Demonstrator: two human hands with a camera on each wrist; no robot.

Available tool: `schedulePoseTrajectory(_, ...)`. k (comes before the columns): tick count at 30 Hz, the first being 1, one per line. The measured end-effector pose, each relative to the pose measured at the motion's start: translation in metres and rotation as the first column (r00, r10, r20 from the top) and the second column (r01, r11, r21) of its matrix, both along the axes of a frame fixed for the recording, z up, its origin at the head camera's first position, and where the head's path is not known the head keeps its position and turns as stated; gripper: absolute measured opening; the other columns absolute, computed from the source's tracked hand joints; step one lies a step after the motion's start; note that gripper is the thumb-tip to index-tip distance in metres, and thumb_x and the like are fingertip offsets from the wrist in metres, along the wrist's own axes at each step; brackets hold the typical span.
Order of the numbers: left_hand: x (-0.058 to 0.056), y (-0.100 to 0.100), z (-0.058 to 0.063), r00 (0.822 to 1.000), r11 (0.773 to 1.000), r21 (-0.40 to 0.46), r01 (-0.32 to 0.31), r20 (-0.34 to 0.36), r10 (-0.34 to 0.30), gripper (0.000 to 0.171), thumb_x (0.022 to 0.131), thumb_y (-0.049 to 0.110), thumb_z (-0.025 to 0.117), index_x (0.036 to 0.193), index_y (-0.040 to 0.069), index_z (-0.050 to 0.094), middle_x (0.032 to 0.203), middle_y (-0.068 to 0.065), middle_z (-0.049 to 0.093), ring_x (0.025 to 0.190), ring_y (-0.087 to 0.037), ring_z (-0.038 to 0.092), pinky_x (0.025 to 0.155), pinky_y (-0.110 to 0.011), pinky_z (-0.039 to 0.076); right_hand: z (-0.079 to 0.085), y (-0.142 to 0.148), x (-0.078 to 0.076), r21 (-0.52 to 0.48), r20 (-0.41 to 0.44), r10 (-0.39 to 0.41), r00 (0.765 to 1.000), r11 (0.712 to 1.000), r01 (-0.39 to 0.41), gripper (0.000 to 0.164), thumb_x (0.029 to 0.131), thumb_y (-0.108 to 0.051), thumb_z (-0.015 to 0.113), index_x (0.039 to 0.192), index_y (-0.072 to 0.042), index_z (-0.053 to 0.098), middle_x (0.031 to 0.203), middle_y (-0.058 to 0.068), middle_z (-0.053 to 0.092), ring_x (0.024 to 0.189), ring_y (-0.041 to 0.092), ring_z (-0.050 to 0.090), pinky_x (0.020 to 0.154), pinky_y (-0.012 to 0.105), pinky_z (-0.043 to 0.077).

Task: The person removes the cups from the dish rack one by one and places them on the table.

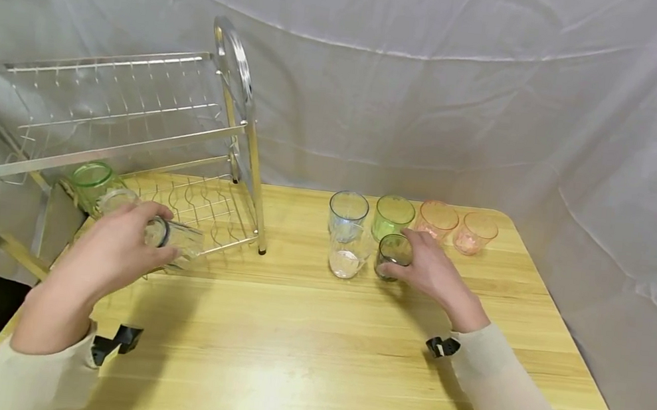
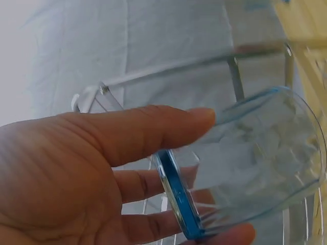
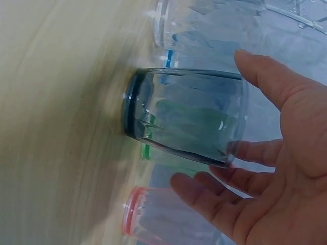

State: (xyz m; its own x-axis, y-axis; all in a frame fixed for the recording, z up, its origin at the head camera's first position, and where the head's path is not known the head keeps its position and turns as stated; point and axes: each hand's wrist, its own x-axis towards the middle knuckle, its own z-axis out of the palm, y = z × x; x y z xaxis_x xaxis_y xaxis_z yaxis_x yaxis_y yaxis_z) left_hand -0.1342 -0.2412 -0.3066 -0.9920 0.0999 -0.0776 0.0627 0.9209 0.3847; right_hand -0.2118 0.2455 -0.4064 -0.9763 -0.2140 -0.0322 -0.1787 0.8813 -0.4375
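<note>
In the head view, a wooden desk (image 1: 288, 361) carries a two-tier metal dish rack (image 1: 254, 190) toward its far left corner. The person's left hand (image 1: 113, 249) is at the rack's near side, holding a blue-based glass (image 1: 187, 243) sideways by its base end, the mouth turned toward the desk's right edge. Beyond that hand, at the rack's lower tier, are a green-rimmed glass (image 1: 90, 185) and a colorless glass (image 1: 115, 198), the latter partly hidden.

Right of the desk's middle, nearer the far edge than the near one, the right hand (image 1: 432, 269) has its grip curved round the rim of a smoky gray glass (image 1: 393, 248). Just beside it, on the left, stands a clear tumbler (image 1: 345, 260). Behind these, along the far edge, stand a blue glass (image 1: 347, 210), a green tumbler (image 1: 393, 215), an orange-red glass (image 1: 437, 220) and a pink glass (image 1: 472, 237), the last nearest the far right corner.

In the left wrist view, the grip pinches the blue-based glass, thumb along one side and fingers on the other; the thick base sits inside the hand.

In the right wrist view, the thumb is at one side of the smoky gray glass's rim, with bent fingers at the opposite side. How firmly they press, I cannot tell.
</note>
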Motion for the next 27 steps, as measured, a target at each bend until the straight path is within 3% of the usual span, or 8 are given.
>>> schedulePoseTrajectory(3, 0.002, 0.013, -0.002, 1.0, 0.998, 0.054, 0.015, -0.002, -0.015, 0.063, 0.096, 0.041, 0.075, 0.146, 0.008, 0.053, 0.143, -0.037, 0.053, 0.132, -0.06, 0.049, 0.095, -0.076, 0.045, 0.003, 0.002, 0.004, -0.028, -0.028, -0.015, 0.999, 1.0, 0.014, 0.097, 0.09, -0.052, 0.081, 0.16, -0.001, 0.037, 0.163, 0.028, 0.037, 0.152, 0.05, 0.032, 0.122, 0.069, 0.031)
schedulePoseTrajectory(5, 0.003, 0.021, -0.005, 1.0, 0.995, 0.094, 0.028, -0.014, -0.026, 0.064, 0.096, 0.043, 0.076, 0.146, 0.01, 0.054, 0.133, -0.028, 0.06, 0.118, -0.05, 0.059, 0.087, -0.067, 0.049, 0.006, 0.003, 0.007, -0.048, -0.07, -0.026, 0.997, 0.999, 0.023, 0.092, 0.091, -0.049, 0.081, 0.158, 0.0, 0.04, 0.161, 0.028, 0.04, 0.151, 0.05, 0.033, 0.122, 0.068, 0.031)
schedulePoseTrajectory(8, 0.003, 0.033, -0.011, 0.998, 0.984, 0.172, 0.054, -0.029, -0.049, 0.062, 0.095, 0.042, 0.078, 0.144, 0.013, 0.056, 0.121, -0.017, 0.064, 0.105, -0.035, 0.061, 0.082, -0.052, 0.051, 0.008, 0.003, 0.012, -0.08, -0.171, -0.048, 0.984, 0.996, 0.035, 0.084, 0.092, -0.042, 0.082, 0.154, 0.001, 0.045, 0.158, 0.027, 0.045, 0.148, 0.049, 0.037, 0.122, 0.067, 0.032)
schedulePoseTrajectory(10, 0.003, 0.041, -0.016, 0.997, 0.969, 0.238, 0.074, -0.03, -0.069, 0.059, 0.094, 0.04, 0.079, 0.143, 0.015, 0.058, 0.119, -0.012, 0.065, 0.107, -0.032, 0.063, 0.081, -0.046, 0.052, 0.008, 0.002, 0.016, -0.103, -0.256, -0.061, 0.965, 0.994, 0.035, 0.079, 0.091, -0.037, 0.084, 0.151, 0.002, 0.05, 0.153, 0.027, 0.05, 0.144, 0.049, 0.042, 0.12, 0.066, 0.036)
schedulePoseTrajectory(14, 0.0, 0.054, -0.03, 0.994, 0.904, 0.415, 0.099, 0.005, -0.112, 0.054, 0.093, 0.035, 0.081, 0.14, 0.019, 0.059, 0.124, -0.01, 0.068, 0.118, -0.034, 0.066, 0.08, -0.038, 0.056, 0.009, -0.005, 0.023, -0.164, -0.393, -0.069, 0.917, 0.986, 0.004, 0.068, 0.089, -0.027, 0.087, 0.142, 0.003, 0.057, 0.139, 0.026, 0.061, 0.127, 0.045, 0.056, 0.106, 0.062, 0.05)
schedulePoseTrajectory(17, -0.003, 0.064, -0.041, 0.99, 0.846, 0.523, 0.107, 0.026, -0.141, 0.054, 0.093, 0.033, 0.082, 0.139, 0.02, 0.059, 0.13, -0.011, 0.066, 0.122, -0.035, 0.065, 0.08, -0.035, 0.059, 0.01, -0.014, 0.029, -0.234, -0.433, -0.066, 0.899, 0.971, -0.041, 0.059, 0.089, -0.021, 0.087, 0.138, 0.002, 0.062, 0.128, 0.023, 0.066, 0.113, 0.04, 0.062, 0.091, 0.056, 0.058)
schedulePoseTrajectory(23, -0.01, 0.086, -0.062, 0.982, 0.778, 0.613, 0.136, 0.023, -0.19, 0.054, 0.091, 0.032, 0.084, 0.139, 0.024, 0.059, 0.143, -0.007, 0.06, 0.128, -0.034, 0.062, 0.089, -0.04, 0.059, 0.007, -0.037, 0.04, -0.367, -0.4, -0.016, 0.916, 0.919, -0.144, 0.052, 0.089, -0.014, 0.086, 0.135, -0.001, 0.066, 0.122, 0.02, 0.068, 0.096, 0.036, 0.071, 0.08, 0.046, 0.065)
schedulePoseTrajectory(27, -0.016, 0.101, -0.07, 0.974, 0.716, 0.681, 0.152, 0.021, -0.226, 0.054, 0.092, 0.028, 0.084, 0.139, 0.023, 0.057, 0.141, -0.008, 0.059, 0.127, -0.036, 0.062, 0.089, -0.039, 0.058, 0.001, -0.051, 0.045, -0.478, -0.327, 0.045, 0.944, 0.854, -0.206, 0.052, 0.09, -0.011, 0.085, 0.137, -0.003, 0.065, 0.13, 0.016, 0.066, 0.104, 0.034, 0.07, 0.085, 0.042, 0.065)
